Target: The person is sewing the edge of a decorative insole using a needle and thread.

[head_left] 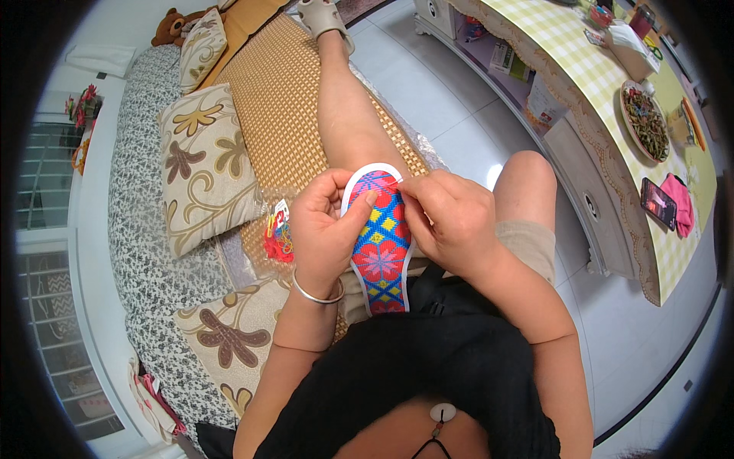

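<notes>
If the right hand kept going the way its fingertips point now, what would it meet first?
The right hand points left, across the top of the embroidered insole it pinches. Beyond that edge it would probably meet the left hand holding the insole, though depth is unclear.

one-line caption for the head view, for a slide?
Seated person's left hand holds a colourful embroidered insole while the right hand pinches its top edge.

Patterned cushions (205, 164) on woven mat (283, 92); teddy bear (172, 27); checked table (604, 76).
</notes>
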A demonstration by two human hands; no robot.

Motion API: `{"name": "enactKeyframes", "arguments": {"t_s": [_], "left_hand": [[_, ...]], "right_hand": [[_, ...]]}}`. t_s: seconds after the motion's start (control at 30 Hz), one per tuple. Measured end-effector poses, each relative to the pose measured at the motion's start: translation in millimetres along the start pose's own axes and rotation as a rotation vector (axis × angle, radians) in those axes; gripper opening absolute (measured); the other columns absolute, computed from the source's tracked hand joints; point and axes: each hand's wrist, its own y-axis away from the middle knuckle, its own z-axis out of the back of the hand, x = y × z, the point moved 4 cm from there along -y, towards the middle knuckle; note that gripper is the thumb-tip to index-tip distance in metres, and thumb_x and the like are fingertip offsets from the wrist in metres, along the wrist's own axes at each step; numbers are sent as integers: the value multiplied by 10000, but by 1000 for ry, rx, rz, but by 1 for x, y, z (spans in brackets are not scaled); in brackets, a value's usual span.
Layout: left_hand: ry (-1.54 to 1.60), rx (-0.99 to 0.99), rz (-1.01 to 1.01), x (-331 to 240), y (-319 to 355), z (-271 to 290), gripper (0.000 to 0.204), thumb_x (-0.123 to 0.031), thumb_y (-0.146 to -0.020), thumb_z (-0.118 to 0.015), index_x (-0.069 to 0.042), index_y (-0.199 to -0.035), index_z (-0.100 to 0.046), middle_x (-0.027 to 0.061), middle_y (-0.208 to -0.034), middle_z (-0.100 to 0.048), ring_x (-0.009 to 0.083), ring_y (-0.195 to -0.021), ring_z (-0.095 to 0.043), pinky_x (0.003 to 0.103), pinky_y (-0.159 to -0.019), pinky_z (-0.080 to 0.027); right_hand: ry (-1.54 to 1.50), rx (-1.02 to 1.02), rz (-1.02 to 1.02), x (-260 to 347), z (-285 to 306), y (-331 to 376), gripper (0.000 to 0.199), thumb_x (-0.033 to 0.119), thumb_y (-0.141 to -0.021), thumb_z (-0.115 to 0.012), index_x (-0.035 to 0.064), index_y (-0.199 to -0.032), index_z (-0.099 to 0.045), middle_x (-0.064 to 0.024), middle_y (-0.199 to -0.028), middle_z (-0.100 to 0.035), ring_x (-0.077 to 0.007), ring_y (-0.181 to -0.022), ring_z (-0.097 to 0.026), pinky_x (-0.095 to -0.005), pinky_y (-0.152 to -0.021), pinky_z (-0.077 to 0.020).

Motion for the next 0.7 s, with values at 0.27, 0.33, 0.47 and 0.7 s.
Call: {"name": "enactKeyframes", "arguments": {"t_s": [0.27,0.33,0.47,0.7], "left_hand": [[-135,-11,-33,-4,3,-3,146,36,-820,-656,32,-954,-597,39,-836,-636,56,-716,-580,174,-637,-464],[-254,-17,-66,-6,5,-5,127,31,-821,-660,28,-934,-603,29,-821,-630,47,-704,-567,170,-624,-452],[-447,-71,-219,-5,6,-8,89,-11,-802,-678,23,-869,-630,38,-737,-628,51,-629,-552,196,-559,-444],[-458,-108,-269,-2,4,-6,88,-31,-801,-681,23,-856,-637,47,-706,-626,64,-588,-547,209,-534,-445]], "right_hand": [[72,15,2,3,0,1,132,41,-675,-663,56,-768,-570,-78,-666,-547,-259,-548,-574,-356,-483,-455],[103,44,12,6,0,0,142,21,-672,-672,47,-778,-581,-84,-658,-553,-259,-543,-574,-351,-478,-452],[141,85,12,8,-4,-2,166,-10,-677,-696,34,-815,-614,-92,-644,-564,-255,-540,-574,-344,-476,-447],[145,0,-6,4,1,4,173,5,-700,-702,34,-848,-617,-87,-652,-575,-254,-537,-578,-336,-484,-457]]}}
